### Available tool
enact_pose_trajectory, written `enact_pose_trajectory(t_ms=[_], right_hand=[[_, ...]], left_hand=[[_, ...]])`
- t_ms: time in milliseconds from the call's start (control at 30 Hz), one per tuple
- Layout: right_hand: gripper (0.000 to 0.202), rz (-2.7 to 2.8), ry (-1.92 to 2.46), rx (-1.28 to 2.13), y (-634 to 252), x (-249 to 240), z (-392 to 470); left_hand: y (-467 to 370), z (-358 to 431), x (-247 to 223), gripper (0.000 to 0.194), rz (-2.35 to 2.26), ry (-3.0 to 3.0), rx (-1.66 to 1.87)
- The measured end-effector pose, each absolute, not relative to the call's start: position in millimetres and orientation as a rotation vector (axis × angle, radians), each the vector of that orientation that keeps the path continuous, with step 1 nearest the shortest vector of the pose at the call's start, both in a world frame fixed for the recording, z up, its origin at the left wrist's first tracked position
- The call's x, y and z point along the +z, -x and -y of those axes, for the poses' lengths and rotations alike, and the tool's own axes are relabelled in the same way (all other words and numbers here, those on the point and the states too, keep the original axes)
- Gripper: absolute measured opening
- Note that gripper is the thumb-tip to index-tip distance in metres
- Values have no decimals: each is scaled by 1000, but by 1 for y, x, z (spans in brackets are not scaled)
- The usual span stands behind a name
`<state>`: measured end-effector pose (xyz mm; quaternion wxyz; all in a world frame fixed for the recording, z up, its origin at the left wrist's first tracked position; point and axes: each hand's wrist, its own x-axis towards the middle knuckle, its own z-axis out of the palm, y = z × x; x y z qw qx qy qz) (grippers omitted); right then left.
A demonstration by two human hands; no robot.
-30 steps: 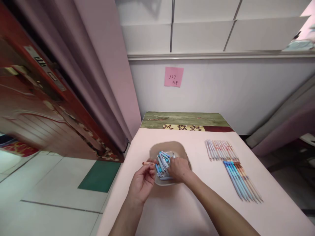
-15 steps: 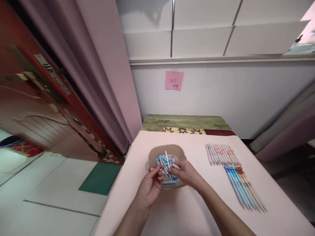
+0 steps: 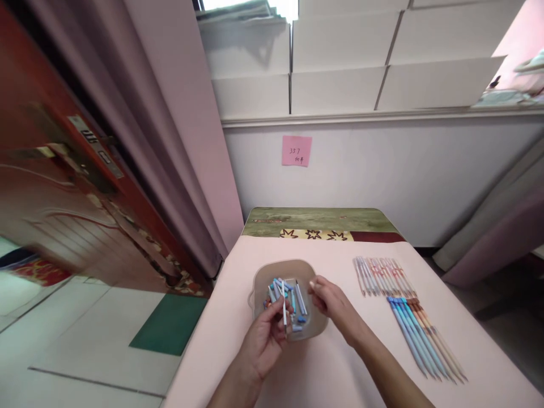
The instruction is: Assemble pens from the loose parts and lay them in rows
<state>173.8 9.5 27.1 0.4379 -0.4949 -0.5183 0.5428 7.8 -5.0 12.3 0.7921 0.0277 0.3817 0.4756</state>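
In my left hand (image 3: 268, 339), thumb and fingers pinch a slim white pen barrel (image 3: 284, 309), held nearly upright with a dark tip at its lower end. It is above the left part of a translucent beige plastic tub (image 3: 317, 328). Inside the tub lie several blue, grey and white pen parts (image 3: 301, 297), with a few orange-brown bits showing at the left. My right hand (image 3: 334, 303) is closed at the tub's right rim. Something small and pale shows at its fingertips, too small to name.
To the right lie blue and brown pens (image 3: 419, 334) in a row, with a row of clear pale pens (image 3: 380, 276) behind them. Pink cloth covers the table (image 3: 340, 362). A pink note (image 3: 296, 151) is on the wall; a red door (image 3: 63, 187) stands left.
My right hand has moved from over the tub to its right rim. My left hand now holds the white barrel upright. The view has tilted up slightly.
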Motion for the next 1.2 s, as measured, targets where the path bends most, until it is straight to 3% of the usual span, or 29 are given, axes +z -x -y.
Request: enact_pose_trajectory(t_ms=[233, 500, 933, 1200], right_hand=[[29, 1111, 1169, 1127, -178, 32, -13], [35, 559, 991, 1376, -163, 22, -2], [36, 523, 971, 1487, -158, 14, 26], [31, 535, 994, 1099, -162, 14, 61]], left_hand=[[-12, 17, 17, 10, -809, -75, 958], [-23, 46, 29, 9, -805, -29, 838], [-23, 78, 29, 17, -789, -43, 803], [-16, 64, 32, 12, -850, -9, 1037]])
